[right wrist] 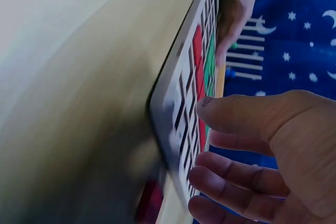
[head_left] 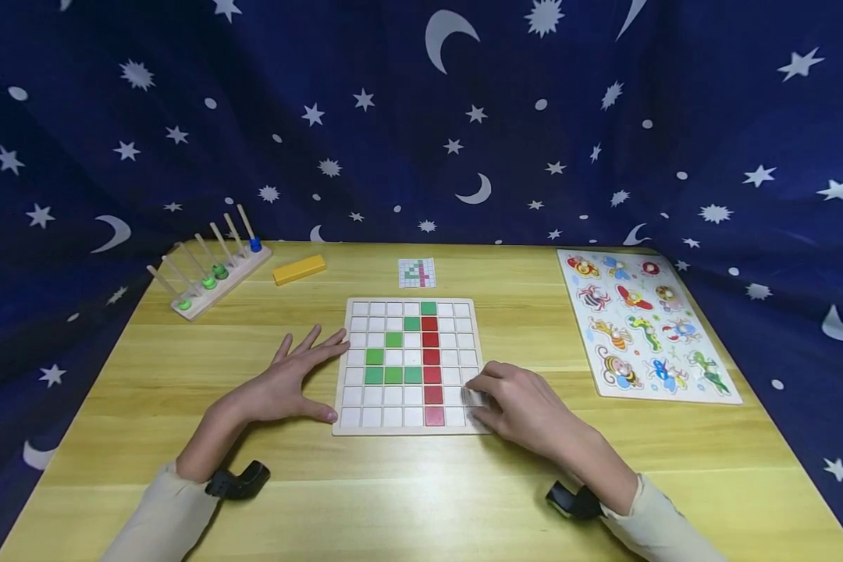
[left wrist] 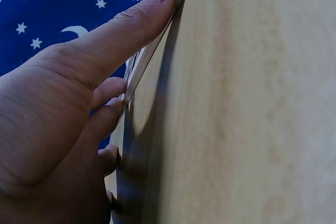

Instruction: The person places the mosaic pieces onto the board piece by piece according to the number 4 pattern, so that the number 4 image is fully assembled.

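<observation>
A wooden grid board lies mid-table, filled with white tiles, a red column and a green stepped shape. My left hand lies flat with spread fingers against the board's left edge; in the left wrist view its thumb presses the board's rim. My right hand sits at the board's lower right with loosely curved fingers touching a white tile. In the right wrist view, thumb and fingers stand apart over the board with nothing between them.
A peg rack with green and blue beads stands at the back left, a yellow block beside it. A small pattern card lies behind the board. An insect puzzle board is at right. Starry blue cloth surrounds the table.
</observation>
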### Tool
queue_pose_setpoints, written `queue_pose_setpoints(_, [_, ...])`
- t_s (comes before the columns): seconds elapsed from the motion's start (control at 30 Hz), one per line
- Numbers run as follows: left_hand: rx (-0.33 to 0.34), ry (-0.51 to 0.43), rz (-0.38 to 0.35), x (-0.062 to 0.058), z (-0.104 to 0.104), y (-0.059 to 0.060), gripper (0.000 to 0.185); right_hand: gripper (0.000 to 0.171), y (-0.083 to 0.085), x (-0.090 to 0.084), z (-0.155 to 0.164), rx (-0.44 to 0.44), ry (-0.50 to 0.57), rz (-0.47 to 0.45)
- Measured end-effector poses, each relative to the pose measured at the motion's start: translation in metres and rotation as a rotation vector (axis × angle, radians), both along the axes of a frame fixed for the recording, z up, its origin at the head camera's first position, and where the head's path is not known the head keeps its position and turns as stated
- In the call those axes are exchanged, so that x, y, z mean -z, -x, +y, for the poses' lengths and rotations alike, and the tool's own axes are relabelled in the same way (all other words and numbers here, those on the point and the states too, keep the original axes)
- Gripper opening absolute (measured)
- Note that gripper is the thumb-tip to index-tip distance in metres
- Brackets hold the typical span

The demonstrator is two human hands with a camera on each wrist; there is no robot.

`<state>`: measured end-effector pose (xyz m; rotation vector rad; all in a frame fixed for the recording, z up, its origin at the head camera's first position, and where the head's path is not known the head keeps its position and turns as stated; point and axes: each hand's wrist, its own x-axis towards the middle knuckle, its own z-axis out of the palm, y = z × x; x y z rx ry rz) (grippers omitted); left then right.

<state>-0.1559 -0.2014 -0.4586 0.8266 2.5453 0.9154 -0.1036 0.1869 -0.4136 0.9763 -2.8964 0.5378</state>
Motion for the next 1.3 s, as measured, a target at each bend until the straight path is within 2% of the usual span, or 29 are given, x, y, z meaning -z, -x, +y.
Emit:
queue_pose_setpoints(0.17, [0.003, 0.0, -0.001, -0.001, 0.002, 0.001, 0.108, 0.032, -0.001, 0.0, 0.021, 0.073, -0.048, -0.005])
queue_pose_setpoints(0.3, [0.0, 0.005, -0.002, 0.0, 0.001, 0.001, 0.109, 0.035, -0.003, 0.002, 0.032, 0.095, -0.089, -0.031])
queue_pose_setpoints(0.67, [-0.006, -0.016, -0.003, 0.003, 0.001, -0.002, 0.109, 0.027, -0.001, 0.007, 0.04, 0.128, -0.087, -0.098])
queue_pose_setpoints(1.0, [0.002, -0.009, 0.005, 0.003, 0.0, 0.0, 0.11, 0.024, 0.006, 0.008, 0.038, 0.119, -0.046, 0.008])
queue_pose_setpoints(1.3, [0.001, -0.007, 0.001, 0.002, 0.001, 0.0, 0.109, 0.023, 0.018, 0.004, 0.02, 0.084, 0.029, 0.089])
